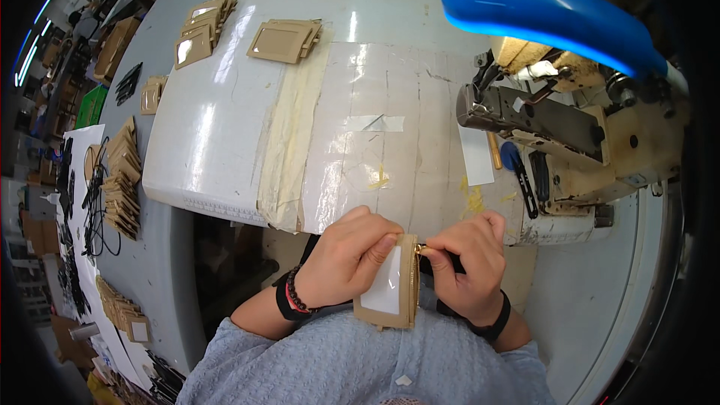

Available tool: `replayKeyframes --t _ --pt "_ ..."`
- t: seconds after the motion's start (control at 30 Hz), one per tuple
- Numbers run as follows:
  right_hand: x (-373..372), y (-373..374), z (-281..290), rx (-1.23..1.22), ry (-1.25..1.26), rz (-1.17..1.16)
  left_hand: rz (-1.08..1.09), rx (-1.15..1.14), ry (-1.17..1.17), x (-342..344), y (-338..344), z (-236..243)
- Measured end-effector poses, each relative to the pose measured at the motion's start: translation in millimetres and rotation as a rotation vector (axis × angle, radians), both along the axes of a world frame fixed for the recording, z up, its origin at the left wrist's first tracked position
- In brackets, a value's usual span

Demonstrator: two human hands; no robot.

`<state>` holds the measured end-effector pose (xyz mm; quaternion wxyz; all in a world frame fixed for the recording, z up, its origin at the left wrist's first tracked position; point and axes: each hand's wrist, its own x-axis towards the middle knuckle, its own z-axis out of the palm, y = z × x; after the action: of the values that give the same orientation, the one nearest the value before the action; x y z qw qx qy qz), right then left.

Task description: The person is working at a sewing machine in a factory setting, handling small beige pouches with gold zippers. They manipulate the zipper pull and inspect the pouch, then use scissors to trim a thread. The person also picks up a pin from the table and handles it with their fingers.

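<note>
A tan card holder [409, 285] with a clear window is held upright close to my body, just off the table's front edge. My left hand [351, 255] is closed on its upper left corner, thumb over the front. Along its right side runs a gold zipper [416, 277]. My right hand [471, 259] pinches the gold zipper pull [421, 249] near the top of that side, between thumb and forefinger. The other fingers of my right hand are curled in.
A sewing machine [540, 124] stands at the right under a blue lamp [547, 15]. Near it lie black-handled snips [523, 180]. Tan holders [285, 40] are piled on the white table [195, 135]; more stacks [122, 180] line the grey bench [161, 270] at left.
</note>
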<state>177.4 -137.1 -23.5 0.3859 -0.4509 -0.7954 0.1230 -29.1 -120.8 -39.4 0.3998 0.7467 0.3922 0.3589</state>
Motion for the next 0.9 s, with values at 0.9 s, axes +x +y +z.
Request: replayKeyframes --t 0.9 --pt "25 9 -2 -0.862 0.405 0.190 0.376 -0.334 -0.314 8 -10 -11"
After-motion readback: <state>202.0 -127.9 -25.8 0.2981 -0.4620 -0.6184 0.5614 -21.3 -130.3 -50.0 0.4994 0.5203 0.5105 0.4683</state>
